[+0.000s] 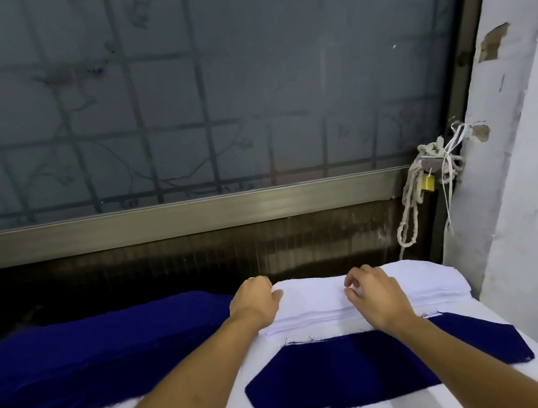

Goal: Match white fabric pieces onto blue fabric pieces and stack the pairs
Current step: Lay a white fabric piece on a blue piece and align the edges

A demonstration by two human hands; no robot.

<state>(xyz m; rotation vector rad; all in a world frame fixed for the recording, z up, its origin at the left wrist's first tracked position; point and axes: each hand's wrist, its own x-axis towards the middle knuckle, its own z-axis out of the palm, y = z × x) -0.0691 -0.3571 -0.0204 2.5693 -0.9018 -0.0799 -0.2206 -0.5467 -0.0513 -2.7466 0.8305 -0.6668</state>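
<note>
White fabric pieces [318, 303] lie stacked; left hand [256, 300] grips their corner, likely as anchor, while right hand [375, 295] pinches the top one.

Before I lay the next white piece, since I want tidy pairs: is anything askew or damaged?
The blue piece looks slightly skewed to the white stack, with loose threads along its edges. The wall at right has chipped patches. Nothing else stands out.
</note>
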